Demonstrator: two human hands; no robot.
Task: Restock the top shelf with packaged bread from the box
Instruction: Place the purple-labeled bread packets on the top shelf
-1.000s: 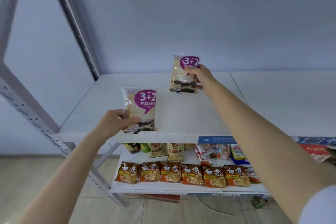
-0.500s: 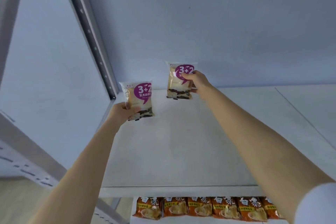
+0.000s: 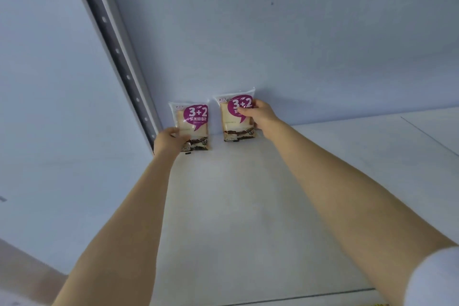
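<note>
Nearest, a white sleeve (image 3: pixel 434 278) shows at the right edge. The top shelf (image 3: pixel 248 218) runs bare from its near edge to the back. Both arms reach to the far left corner.

The left hand (image 3: pixel 169 141) grips the left packet (image 3: pixel 195 122) of bread by its lower left corner. The right hand (image 3: pixel 260 115) grips the right packet (image 3: pixel 236 119) by its right side, with the thumb across the label. Both packets stand upright, labels facing out, just beside each other and close to the wall (image 3: pixel 273 32). Whether their lower edges bear on the shelf cannot be confirmed.

Assessment: placement step. Seat each base flat, lean the backs to the wall, and let go only when steady. Keep the left packet clear of the post (image 3: pixel 116 52).

Count: two packets, two hands, one post. The box is not in view.
</note>
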